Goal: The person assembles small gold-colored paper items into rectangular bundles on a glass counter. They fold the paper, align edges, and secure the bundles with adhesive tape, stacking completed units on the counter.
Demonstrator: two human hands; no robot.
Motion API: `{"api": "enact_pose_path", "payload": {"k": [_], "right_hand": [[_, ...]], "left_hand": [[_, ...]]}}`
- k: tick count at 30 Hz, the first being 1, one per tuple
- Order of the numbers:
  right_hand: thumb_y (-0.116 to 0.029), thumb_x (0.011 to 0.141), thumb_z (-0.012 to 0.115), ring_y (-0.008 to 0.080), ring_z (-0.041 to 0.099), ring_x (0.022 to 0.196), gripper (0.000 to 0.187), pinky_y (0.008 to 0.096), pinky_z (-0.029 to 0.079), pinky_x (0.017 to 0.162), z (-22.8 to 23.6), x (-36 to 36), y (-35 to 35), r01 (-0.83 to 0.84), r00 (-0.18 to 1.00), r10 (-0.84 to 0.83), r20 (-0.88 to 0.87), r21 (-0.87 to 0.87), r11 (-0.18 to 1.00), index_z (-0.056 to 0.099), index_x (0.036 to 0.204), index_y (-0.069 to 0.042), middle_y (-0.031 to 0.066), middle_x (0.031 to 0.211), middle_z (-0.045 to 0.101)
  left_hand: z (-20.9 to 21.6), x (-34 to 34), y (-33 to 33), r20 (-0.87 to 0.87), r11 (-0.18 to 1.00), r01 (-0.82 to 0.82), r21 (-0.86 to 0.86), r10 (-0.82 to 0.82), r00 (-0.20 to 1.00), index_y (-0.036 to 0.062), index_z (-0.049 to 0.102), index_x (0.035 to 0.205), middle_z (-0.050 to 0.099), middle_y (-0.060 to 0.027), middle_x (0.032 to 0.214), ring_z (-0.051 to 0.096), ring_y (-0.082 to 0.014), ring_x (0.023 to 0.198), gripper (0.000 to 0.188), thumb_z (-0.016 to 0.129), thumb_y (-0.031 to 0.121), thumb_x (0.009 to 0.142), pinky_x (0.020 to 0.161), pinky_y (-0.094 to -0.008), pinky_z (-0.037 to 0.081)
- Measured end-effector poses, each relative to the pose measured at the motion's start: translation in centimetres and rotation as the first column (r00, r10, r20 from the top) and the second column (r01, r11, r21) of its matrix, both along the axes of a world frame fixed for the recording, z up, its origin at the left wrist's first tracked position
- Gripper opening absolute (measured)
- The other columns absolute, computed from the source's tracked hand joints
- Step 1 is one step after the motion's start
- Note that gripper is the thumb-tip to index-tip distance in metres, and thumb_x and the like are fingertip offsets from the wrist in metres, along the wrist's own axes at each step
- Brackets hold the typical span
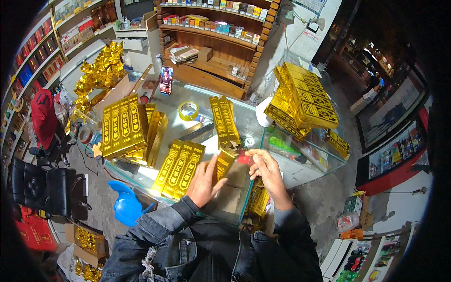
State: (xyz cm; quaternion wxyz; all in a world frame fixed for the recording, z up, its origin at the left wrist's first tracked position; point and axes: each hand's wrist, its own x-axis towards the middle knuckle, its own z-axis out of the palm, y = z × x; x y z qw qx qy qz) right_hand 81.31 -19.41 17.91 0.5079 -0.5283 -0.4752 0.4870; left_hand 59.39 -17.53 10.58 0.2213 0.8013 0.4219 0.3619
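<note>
A small gold box (pixel 224 165) with dark printing stands tilted at the near part of the glass counter. My left hand (pixel 202 183) steadies it, index finger along its side and thumb across its near end. Just right of the box, my right hand (pixel 270 176) is closed in a pinch with fingertips close to the box's far corner; what it pinches is too small to make out. A small red piece (pixel 243 158) shows by those fingertips. Left of my left hand lies a row of long gold boxes (pixel 178 169), and beyond is another gold pair (pixel 225 122).
Gold box stacks stand at left (pixel 124 127) and right (pixel 305 96). A tape roll (pixel 188 111) and a lit phone (pixel 166 80) are on the glass counter (pixel 188 94). A blue stool (pixel 124 204) and black chair (pixel 40 190) stand left.
</note>
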Motion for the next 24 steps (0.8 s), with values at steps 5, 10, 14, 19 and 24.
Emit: {"api": "enact_pose_path", "payload": {"k": [5,10,14,19,24], "right_hand": [[-0.025,0.101,0.055,0.0064,0.056,0.066,0.026,0.0235,0.049,0.057,-4.1,-0.3,2.9,0.065,0.989,-0.067,0.129,0.025,0.998,0.06,0.114,-0.003,0.0037,0.092,0.061],[-0.024,0.096,0.062,0.0221,0.062,0.089,0.029,0.0378,0.051,0.074,-7.9,-0.9,8.2,0.148,0.777,-0.223,0.589,0.173,0.974,0.058,0.115,-0.002,0.0137,0.107,0.06],[-0.037,0.088,0.068,0.0402,0.05,0.119,0.062,0.0509,0.041,0.1,-10.3,-2.8,12.7,0.142,0.417,-0.219,0.882,0.175,0.974,0.047,0.131,0.002,0.0254,0.137,0.046],[-0.055,0.076,0.074,0.0438,0.044,0.127,0.1,0.051,0.04,0.103,-12.9,-4.8,16.4,0.255,0.233,0.015,0.972,-0.076,0.964,0.031,0.144,0.005,0.0317,0.148,0.031],[-0.045,0.075,0.074,0.0447,0.053,0.117,0.08,0.0492,0.048,0.096,-13.0,-4.4,16.6,0.254,0.277,-0.003,0.961,-0.07,0.965,0.044,0.13,0.004,0.0302,0.128,0.051]], "left_hand": [[-4.4,-1.3,2.8,-0.236,0.989,-0.142,-0.031,0.13,0.963,0.0095,0.041,0.146,0.049,-0.0226,0.112,0.049,-0.039,0.1,0.071,0.072,0.019,0.083,0.089,-0.0437,0.045],[-7.4,-2.4,4.3,-0.325,0.959,-0.215,0.187,0.267,0.907,0.0155,0.056,0.132,0.05,-0.0162,0.125,0.047,-0.0356,0.112,0.052,0.07,0.019,0.082,0.093,-0.0466,0.04],[-7.3,-3.0,4.7,-0.353,0.968,-0.21,0.14,0.247,0.902,0.0185,0.057,0.132,0.047,-0.0156,0.132,0.045,-0.0372,0.117,0.053,0.073,0.023,0.081,0.096,-0.0492,0.038],[-6.1,-2.6,4.3,-0.376,0.973,-0.225,0.059,0.231,0.897,0.0165,0.055,0.134,0.044,-0.0168,0.137,0.042,-0.04,0.12,0.057,0.074,0.029,0.081,0.101,-0.0513,0.035],[-3.9,-1.9,3.2,-0.295,0.984,-0.148,0.101,0.171,0.94,0.0057,0.053,0.134,0.044,-0.0201,0.137,0.042,-0.0386,0.122,0.057,0.069,0.032,0.087,0.102,-0.0497,0.036]]}}
